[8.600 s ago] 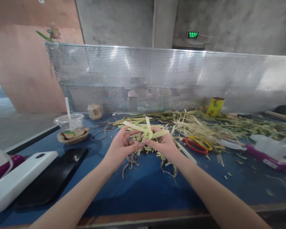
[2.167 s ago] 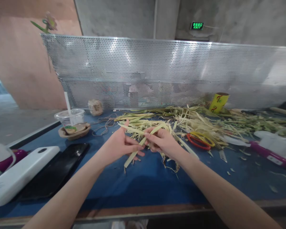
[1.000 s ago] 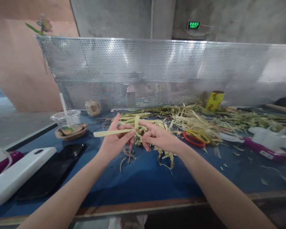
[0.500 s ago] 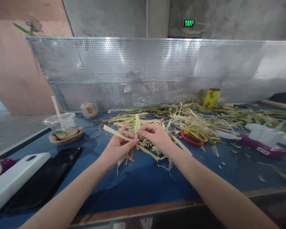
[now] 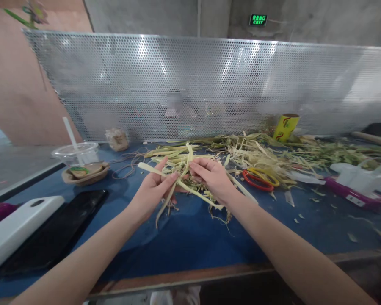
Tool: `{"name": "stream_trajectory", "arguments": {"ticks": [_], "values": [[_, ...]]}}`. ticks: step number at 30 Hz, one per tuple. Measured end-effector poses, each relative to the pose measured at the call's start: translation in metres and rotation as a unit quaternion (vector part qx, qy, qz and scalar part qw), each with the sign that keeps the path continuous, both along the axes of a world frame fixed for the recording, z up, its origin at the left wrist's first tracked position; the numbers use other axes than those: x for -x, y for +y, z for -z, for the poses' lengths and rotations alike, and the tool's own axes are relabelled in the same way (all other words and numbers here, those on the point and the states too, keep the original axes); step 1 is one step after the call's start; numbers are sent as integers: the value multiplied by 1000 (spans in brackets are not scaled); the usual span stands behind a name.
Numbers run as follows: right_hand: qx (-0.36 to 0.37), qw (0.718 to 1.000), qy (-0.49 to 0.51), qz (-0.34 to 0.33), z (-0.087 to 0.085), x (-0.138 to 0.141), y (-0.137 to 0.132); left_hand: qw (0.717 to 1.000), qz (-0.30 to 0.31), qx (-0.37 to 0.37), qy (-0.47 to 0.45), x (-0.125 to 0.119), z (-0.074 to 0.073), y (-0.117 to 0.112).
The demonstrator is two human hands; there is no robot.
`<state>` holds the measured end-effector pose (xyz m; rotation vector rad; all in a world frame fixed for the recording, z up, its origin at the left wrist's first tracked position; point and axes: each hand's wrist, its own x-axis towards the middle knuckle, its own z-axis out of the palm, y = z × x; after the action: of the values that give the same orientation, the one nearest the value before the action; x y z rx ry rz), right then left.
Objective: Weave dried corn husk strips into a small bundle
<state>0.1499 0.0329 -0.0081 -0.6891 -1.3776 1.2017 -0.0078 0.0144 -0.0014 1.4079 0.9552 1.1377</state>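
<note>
My left hand (image 5: 155, 186) pinches a pale green plant strip (image 5: 199, 195) between thumb and fingers. One end of it sticks out at the upper left and the other slants down to the right. My right hand (image 5: 213, 174) is closed on a second strip (image 5: 189, 153), which stands up and crosses the first at my left thumb. A thin, dry-looking end hangs below the left hand. Behind and under both hands lies a heap of pale stalks and strips (image 5: 169, 151); the fingers hide part of it.
On the blue table (image 5: 178, 245) lie a black phone (image 5: 57, 231) and a white device (image 5: 22, 231) at left. A lidded cup (image 5: 79, 152) stands behind a brown bowl (image 5: 87, 176). Red and yellow rings (image 5: 257, 180), a purple-based holder (image 5: 352, 192) and a yellow roll (image 5: 286, 127) are at right.
The strips are now drawn across each other at my left thumb, and the upright one leans to the right. My right hand has shifted slightly right. The camera view has tilted a little downward.
</note>
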Motion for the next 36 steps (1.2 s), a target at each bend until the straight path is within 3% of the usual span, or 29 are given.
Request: {"name": "stream_trajectory", "arguments": {"ticks": [2, 6, 11, 15, 22, 27, 32, 36], "values": [[-2, 999, -33, -19, 3, 4, 0, 998, -34, -40, 18, 0, 0, 1], [24, 998, -50, 10, 12, 14, -2, 993, -69, -90, -12, -2, -1, -2], [-17, 995, -92, -35, 17, 18, -5, 995, -47, -90, 6, -5, 0, -8], [-67, 992, -107, -17, 13, 12, -7, 994, -15, -100, 30, -7, -2, -14], [-158, 960, -212, 86, 5, 9, -17, 996, -42, -83, 8, 0, -8, -21], [-128, 969, -193, 90, 4, 9, -15, 995, -30, -93, 13, -4, -18, -12], [-117, 966, -199, 113, 5, -2, 0, 999, 10, -7, -42, -17, -24, 1], [-134, 951, -214, 177, 1, -7, 3, 994, 50, 41, -86, -14, -20, 5]]}}
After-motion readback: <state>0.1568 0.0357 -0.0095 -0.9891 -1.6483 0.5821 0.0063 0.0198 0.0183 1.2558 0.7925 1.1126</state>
